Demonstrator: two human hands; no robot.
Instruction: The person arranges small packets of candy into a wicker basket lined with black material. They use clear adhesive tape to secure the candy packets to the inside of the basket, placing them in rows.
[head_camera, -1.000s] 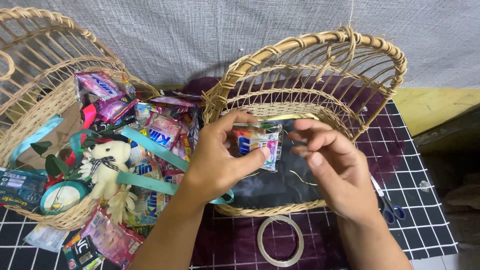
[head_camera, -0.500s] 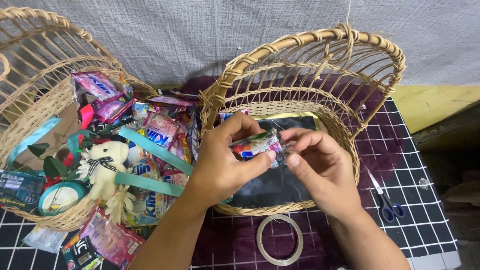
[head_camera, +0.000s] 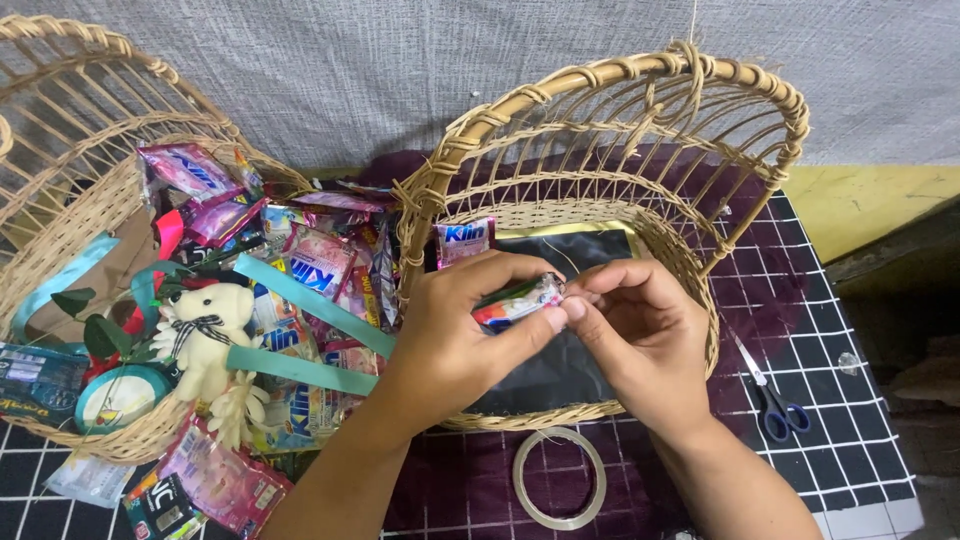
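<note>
Both hands pinch one small sachet (head_camera: 515, 300) over the empty wicker basket (head_camera: 690, 260): left hand (head_camera: 455, 335) clamped round it, right hand (head_camera: 635, 335) nipping its end. Yank unevenly and it probably slips into the basket.

Tan wicker basket (head_camera: 600, 110) is showing a black liner (head_camera: 560, 370); pink and purple sachets (head_camera: 300, 270) are crowding teal ribbons (head_camera: 305, 300) and a cream teddy bear (head_camera: 205, 325). The tabletop (head_camera: 840, 430) is wearing a black-and-white grid, blue-handled scissors (head_camera: 775, 405) lying on it.
</note>
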